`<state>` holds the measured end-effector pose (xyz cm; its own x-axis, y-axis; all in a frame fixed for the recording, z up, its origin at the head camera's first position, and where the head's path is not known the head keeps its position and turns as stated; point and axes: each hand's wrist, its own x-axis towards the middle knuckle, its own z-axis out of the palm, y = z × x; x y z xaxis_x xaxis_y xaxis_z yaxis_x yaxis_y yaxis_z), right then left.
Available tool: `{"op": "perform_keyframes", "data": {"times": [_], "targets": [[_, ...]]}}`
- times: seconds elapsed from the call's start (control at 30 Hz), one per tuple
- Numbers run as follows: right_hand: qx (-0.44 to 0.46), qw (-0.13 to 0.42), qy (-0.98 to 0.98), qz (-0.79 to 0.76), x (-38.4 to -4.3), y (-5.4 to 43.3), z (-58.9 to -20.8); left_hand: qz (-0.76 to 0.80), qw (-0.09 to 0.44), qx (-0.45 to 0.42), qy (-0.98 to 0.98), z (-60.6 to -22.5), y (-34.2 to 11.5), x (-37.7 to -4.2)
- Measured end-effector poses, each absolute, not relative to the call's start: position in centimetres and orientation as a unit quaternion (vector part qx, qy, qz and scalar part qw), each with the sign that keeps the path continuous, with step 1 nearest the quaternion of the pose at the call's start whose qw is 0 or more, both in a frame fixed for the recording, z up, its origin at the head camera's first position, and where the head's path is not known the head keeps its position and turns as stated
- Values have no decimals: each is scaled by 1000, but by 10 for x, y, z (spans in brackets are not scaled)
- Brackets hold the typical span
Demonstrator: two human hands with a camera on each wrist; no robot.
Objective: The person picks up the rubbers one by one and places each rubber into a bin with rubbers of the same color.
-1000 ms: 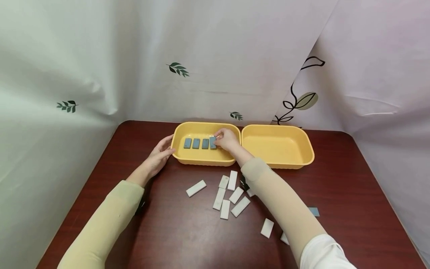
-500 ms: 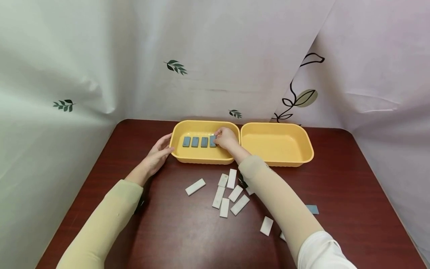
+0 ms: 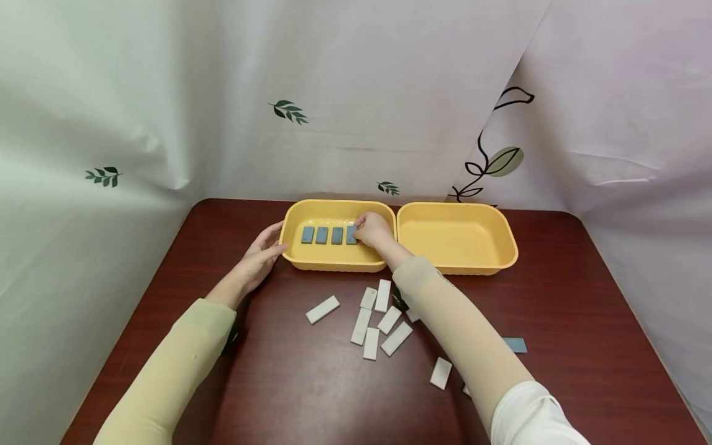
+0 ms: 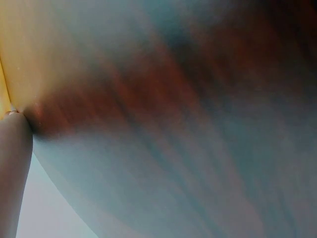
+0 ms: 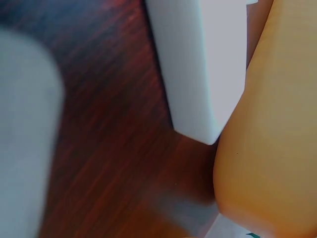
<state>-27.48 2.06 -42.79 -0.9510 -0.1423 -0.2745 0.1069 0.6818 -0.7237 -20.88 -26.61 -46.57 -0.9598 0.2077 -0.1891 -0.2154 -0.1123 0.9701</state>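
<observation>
Tile, small, flat, blue-grey and rectangular [image 3: 351, 235], lies at the right end of a row on the floor of the shallow yellow plastic tray with rounded corners [image 3: 334, 266]; the right hand [image 3: 374, 230] pinches it by its right edge, thumb and fingertips close together. Three matching blue-grey tiles [image 3: 322, 235] run from there toward the tray's left end, apart from one another and roughly parallel. For a tidy result, it seems best to square the pinched tile to its neighbour, match the gap, and press it flat before parting the fingers straight upward, so that nothing drags sideways. The left hand [image 3: 261, 254] braces the tray's left end, fingers along the outside and thumb at the rim, spread rather than clenched; a light, even push should steady the tray without tilting it. A second yellow plastic tray [image 3: 456, 271] stands just beside the first, toward the right corner of the bench's far edge. Nearer the front edge of the dark red-brown bench [image 3: 267, 383], white rectangular tiles [image 3: 322, 309] lie scattered, and a loose blue-grey tile [image 3: 515, 345] rests toward the right edge, partly hidden by the right sleeve [image 3: 456, 327].
</observation>
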Motion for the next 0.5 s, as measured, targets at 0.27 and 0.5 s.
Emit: {"op": "perform_keyframes", "data": {"times": [0.27, 0.5], "targets": [[-5, 155, 905, -396, -274, 20, -427, 740, 143, 2, 657, -466, -267, -209], [-10, 148, 914, -378, -274, 19, -427, 740, 144, -3, 657, -465, -267, -209]]}}
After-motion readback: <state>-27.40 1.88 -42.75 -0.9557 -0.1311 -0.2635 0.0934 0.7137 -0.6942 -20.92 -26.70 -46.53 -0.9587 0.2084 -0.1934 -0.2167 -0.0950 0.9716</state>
